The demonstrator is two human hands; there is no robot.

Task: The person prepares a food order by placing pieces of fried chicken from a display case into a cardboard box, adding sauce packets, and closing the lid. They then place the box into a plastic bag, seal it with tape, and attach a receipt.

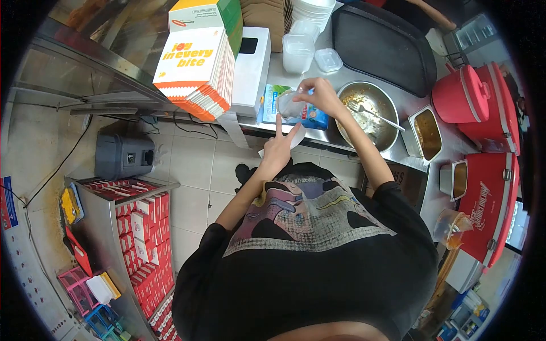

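My right hand [320, 98] pinches a translucent plastic piece [289, 106], either a lid or a small bag, above a blue printed packet [314, 117]. The packet lies near the counter's front edge. Close below the plastic is my left hand [277, 149], its index finger and thumb stretched apart. A thin white piece [298, 136] shows on both sides of that hand, held in front of the counter edge. Its underside and my other left fingers are hidden.
Right of my hands, a steel bowl [379, 133] holds a fork and food residue, beside a metal sauce container [426, 134]. Behind stand clear tubs [298, 53] and a black tray [380, 48]. Stacked cartons [190, 62] rise at left. Another person's arm [435, 12] shows at top right.
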